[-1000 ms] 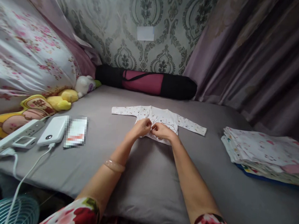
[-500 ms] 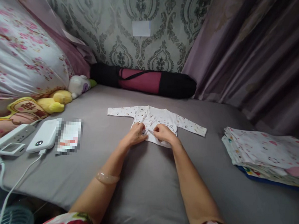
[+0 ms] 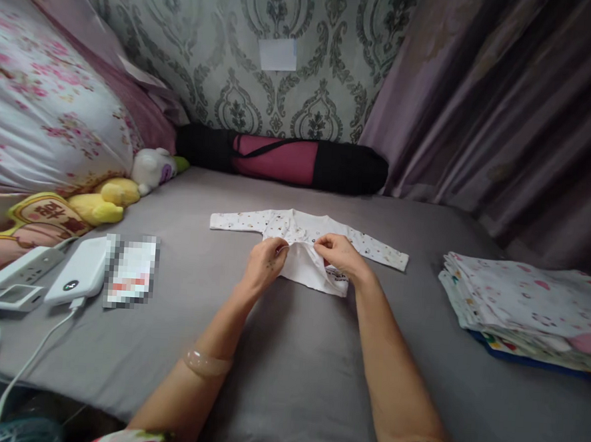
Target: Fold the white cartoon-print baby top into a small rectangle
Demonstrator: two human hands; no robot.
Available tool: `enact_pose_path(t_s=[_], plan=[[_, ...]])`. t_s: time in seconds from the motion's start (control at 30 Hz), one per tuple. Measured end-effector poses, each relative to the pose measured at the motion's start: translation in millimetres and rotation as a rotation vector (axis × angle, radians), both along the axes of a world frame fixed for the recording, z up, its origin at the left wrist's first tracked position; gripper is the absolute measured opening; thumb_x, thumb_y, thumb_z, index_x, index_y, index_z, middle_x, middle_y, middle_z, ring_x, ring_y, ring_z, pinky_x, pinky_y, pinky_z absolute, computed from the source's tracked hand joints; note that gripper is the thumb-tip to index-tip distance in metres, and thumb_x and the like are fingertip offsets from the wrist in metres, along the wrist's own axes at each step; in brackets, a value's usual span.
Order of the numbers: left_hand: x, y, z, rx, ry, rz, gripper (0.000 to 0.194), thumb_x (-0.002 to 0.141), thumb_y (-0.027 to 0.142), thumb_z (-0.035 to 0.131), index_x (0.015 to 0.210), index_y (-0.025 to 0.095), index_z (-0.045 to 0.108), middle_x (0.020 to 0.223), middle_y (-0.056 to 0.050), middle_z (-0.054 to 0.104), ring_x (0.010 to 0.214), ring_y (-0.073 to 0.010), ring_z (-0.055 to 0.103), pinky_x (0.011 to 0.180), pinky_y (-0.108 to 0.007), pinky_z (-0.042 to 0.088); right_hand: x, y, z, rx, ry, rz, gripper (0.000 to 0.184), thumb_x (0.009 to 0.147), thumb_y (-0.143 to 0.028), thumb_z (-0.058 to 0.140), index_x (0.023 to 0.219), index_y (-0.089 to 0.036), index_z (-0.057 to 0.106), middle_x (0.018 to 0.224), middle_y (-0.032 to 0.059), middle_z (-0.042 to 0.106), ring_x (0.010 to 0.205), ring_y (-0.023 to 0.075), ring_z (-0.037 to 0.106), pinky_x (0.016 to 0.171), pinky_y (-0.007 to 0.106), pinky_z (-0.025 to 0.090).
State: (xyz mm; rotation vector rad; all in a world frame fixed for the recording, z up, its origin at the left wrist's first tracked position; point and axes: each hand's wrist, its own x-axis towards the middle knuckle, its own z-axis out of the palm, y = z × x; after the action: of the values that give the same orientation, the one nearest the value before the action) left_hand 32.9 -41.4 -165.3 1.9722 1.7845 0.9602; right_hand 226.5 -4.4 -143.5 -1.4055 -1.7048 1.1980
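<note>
Partly between and partly beyond the hands [image 3: 264, 262] [image 3: 341, 254], the white shirt [image 3: 305, 268], in the pinch of both.

Left hand [image 3: 263, 262] and right hand [image 3: 342, 254] reach forward, both apparently pinching.

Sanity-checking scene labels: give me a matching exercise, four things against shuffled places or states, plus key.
1. White printed long-sleeved top
2. White power bank
3. Folded cloth stack
4. Black-and-maroon tube bag

A. At the far right of the view
B. Near the patterned wall
C. Pinched by left hand and right hand
D. White cable plugged in

Pairs: 1-C, 2-D, 3-A, 4-B
</note>
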Motion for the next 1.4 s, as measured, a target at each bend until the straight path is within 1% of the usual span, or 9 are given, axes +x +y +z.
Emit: enact_pose_path(t_s=[0.17,0.4,0.57,0.73,0.87,0.93,1.0,1.17,1.4], plan=[[14,-2,-9.7,0.062,-0.093,-0.055,0.017,0.087,0.022,0.054,0.093,0.019,0.070,0.090,-0.005,0.073,0.083,-0.0175,0.064,0.079,-0.027,0.048,-5,-4,8.6,0.061,0.056,0.014,0.010,0.077,-0.023,0.056,0.078,-0.016,0.063,0.066,-0.0022,0.059,0.054,0.0098,0.053,0.049,0.020,0.041],[35,-5,-23.8,0.038,-0.053,-0.241,0.026,0.085,0.009,0.043,0.089,0.014,0.068,0.088,-0.008,0.071,0.083,-0.0186,0.063,0.078,-0.027,0.046,-15,-1,-3.3,0.152,-0.078,0.056,0.011,0.077,-0.023,0.056,0.080,-0.017,0.065,0.067,-0.0026,0.062,0.056,0.0100,0.053,0.056,0.021,0.040],[33,-14,-9.2,-0.122,0.040,-0.333,0.021,0.078,0.009,0.046,0.074,0.014,0.067,0.075,-0.006,0.068,0.073,-0.0181,0.060,0.070,-0.027,0.044,-19,1,-10.4,0.207,-0.132,0.100,0.013,0.077,-0.021,0.055,0.081,-0.016,0.066,0.075,0.0002,0.066,0.067,0.0121,0.058,0.063,0.022,0.042],[2,-21,21.9,-0.321,-0.075,-0.525,0.022,0.077,0.025,0.056,0.090,0.016,0.072,0.084,-0.004,0.071,0.076,-0.0175,0.061,0.069,-0.025,0.044,-26,-2,-18.6,0.146,-0.204,0.176,0.015,0.078,-0.018,0.053,0.080,-0.015,0.067,0.069,-0.0009,0.065,0.066,0.0115,0.058,0.062,0.020,0.042],[-36,-13,30.9,-0.326,-0.162,-0.208,0.028,0.080,0.035,0.053,0.083,0.015,0.072,0.076,-0.004,0.070,0.074,-0.0181,0.061,0.064,-0.024,0.043,-24,-2,-18.3,0.008,-0.183,0.362,0.016,0.078,-0.014,0.053,0.079,-0.015,0.069,0.067,-0.0016,0.066,0.063,0.0104,0.060,0.057,0.018,0.042],[-52,-7,24.4,-0.332,-0.143,0.016,0.025,0.077,0.034,0.056,0.081,0.015,0.071,0.075,-0.005,0.070,0.075,-0.0191,0.062,0.064,-0.025,0.043,-15,-2,-8.5,-0.038,-0.130,0.315,0.014,0.080,-0.013,0.055,0.082,-0.015,0.069,0.074,0.0004,0.069,0.065,0.0104,0.062,0.055,0.016,0.044],[-63,-1,13.8,-0.416,-0.115,0.126,0.023,0.074,0.033,0.058,0.078,0.015,0.070,0.070,-0.006,0.068,0.071,-0.0187,0.061,0.062,-0.025,0.042,-1,-3,5.2,-0.073,-0.073,0.146,0.012,0.083,-0.015,0.056,0.085,-0.014,0.068,0.081,0.0034,0.071,0.067,0.0105,0.064,0.054,0.015,0.046],[-67,6,-3.4,-0.569,-0.132,0.106,0.024,0.071,0.039,0.061,0.073,0.016,0.065,0.055,-0.001,0.059,0.056,-0.0152,0.054,0.054,-0.024,0.038,40,-15,17.7,-0.193,-0.148,-0.209,0.018,0.088,-0.014,0.058,0.070,-0.013,0.061,0.067,0.0041,0.068,0.052,0.0077,0.061,0.045,0.013,0.045],[-61,1,2.4,-0.637,-0.278,0.091,0.036,0.066,0.050,0.067,0.059,0.017,0.055,0.043,0.005,0.039,0.042,-0.0080,0.033,0.045,-0.023,0.024,62,-51,-20.9,-0.361,-0.344,-0.307,0.034,0.091,-0.026,0.056,0.058,-0.016,0.053,0.046,-0.0022,0.055,0.036,0.0060,0.047,0.039,0.016,0.036]])
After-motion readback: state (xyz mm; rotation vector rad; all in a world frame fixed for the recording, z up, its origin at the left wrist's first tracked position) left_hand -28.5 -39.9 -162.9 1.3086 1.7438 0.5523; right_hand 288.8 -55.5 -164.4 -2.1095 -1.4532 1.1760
